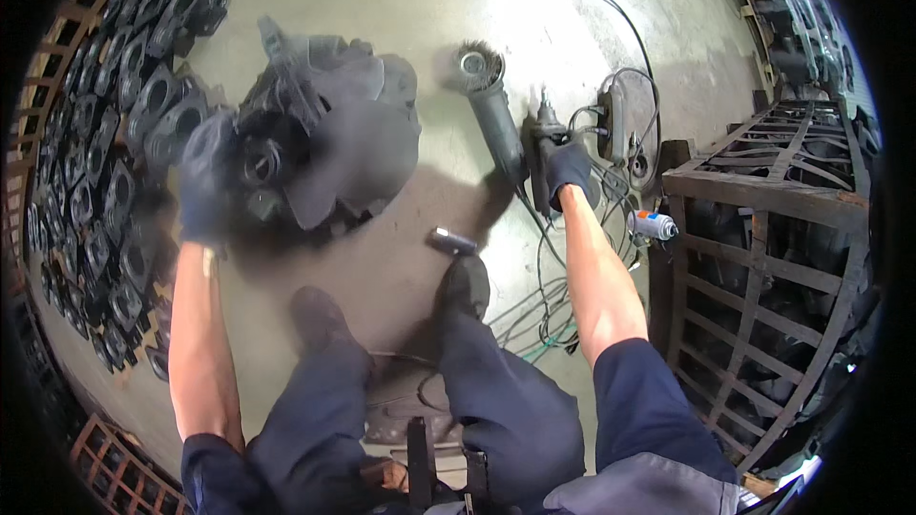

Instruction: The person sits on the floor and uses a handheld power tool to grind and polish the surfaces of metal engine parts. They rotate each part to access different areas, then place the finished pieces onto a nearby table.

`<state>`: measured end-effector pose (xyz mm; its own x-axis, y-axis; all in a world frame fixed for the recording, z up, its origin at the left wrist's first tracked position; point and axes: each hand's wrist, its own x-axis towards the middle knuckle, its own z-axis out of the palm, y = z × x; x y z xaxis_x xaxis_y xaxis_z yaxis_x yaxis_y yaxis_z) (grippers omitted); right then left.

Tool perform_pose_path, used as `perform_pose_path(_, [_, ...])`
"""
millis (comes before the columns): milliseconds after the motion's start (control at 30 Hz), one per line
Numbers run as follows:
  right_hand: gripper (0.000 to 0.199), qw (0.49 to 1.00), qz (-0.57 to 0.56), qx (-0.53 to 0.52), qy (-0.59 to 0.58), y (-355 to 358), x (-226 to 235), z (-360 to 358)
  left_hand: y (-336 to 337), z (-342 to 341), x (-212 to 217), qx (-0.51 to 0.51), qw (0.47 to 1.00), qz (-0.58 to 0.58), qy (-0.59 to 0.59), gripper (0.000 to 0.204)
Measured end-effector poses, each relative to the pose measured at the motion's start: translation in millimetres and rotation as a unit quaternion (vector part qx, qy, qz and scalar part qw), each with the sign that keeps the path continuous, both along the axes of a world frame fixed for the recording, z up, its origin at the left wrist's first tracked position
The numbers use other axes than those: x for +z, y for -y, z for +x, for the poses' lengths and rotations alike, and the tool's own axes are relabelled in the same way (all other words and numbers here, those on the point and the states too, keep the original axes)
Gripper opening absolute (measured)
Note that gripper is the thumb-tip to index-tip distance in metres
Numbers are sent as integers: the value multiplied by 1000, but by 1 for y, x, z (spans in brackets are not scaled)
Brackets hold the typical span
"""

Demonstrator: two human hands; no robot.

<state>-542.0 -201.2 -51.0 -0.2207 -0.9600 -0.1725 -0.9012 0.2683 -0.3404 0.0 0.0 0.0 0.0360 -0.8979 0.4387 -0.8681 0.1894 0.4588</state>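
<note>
My left hand (203, 186), in a dark glove, is at the left side of a large dark metal casting (367, 157). Motion blur smears its fingers, so I cannot tell if they grip the part. The casting has a broad rounded face and a round opening on its left. My right hand (570, 168), gloved too, is closed round the body of a die grinder (548, 124), its narrow tip pointing away from me. Just left of that lies an angle grinder (495, 119) with a round wire brush (476, 64) on its head.
Rows of dark flanged parts (114, 181) cover the floor at left. A power strip (614, 124) and tangled cables lie right of the grinders, beside a spray can (654, 225). A small dark cylinder (452, 240) rests near my foot. A metal cage crate (763, 296) stands at right.
</note>
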Motion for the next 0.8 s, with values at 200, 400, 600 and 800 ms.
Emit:
perform_pose_path(200, [41,944,35,296,144,-137,31,44,-17,-54,42,33,989,-45,138,46])
perform_pose_path(400, [33,899,94,424,-62,-216,-45,68,-20,-42,14,107,993,-40,32,39])
perform_pose_path(600, [45,901,246,356,-9,-175,-35,66,-12,-67,26,159,941,13,-297,27])
perform_pose_path(800, [39,848,343,159,372,-159,82,79,-26,-93,20,215,969,-109,-52,16])
